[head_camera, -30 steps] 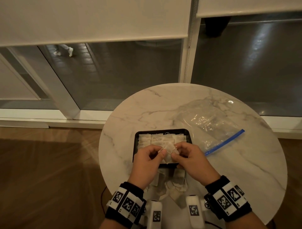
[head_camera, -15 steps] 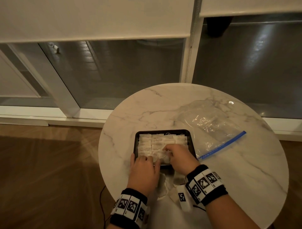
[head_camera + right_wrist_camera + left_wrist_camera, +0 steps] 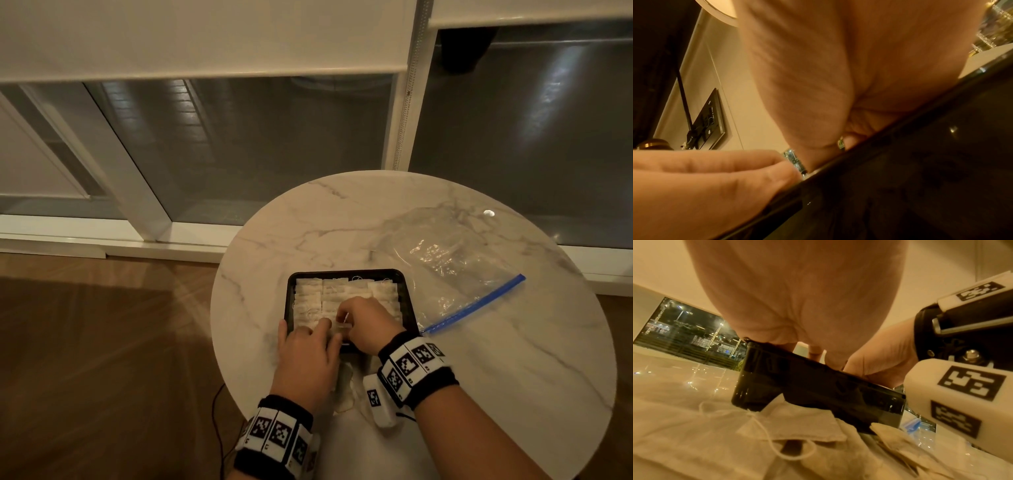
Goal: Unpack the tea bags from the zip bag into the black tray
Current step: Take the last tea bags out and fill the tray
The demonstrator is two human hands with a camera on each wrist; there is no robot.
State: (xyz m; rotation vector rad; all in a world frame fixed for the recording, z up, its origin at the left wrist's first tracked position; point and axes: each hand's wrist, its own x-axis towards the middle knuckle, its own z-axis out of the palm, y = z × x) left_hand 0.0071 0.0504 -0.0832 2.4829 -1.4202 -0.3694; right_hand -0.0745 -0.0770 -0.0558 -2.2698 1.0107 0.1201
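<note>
The tray (image 3: 409, 291) sits low and centre on the round table (image 3: 513, 359), bare marble around it except at right, where the empty zip bag (image 3: 452, 270) lies touching it. Loose tea bags (image 3: 715, 434) crowd the near rim. Pale tea bags (image 3: 329, 294) fill the tray in rows. Left hand (image 3: 308, 356) rests flat, fingers over the rim; right hand (image 3: 366, 325) curls inside — its grip cannot be made out.

Home or hotel lounge, round marble table (image 3: 513, 342), wood floor (image 3: 102, 342), roller-blind windows (image 3: 239, 144), night outside

head downward, wrists low; black tray (image 3: 347, 273) shared
</note>
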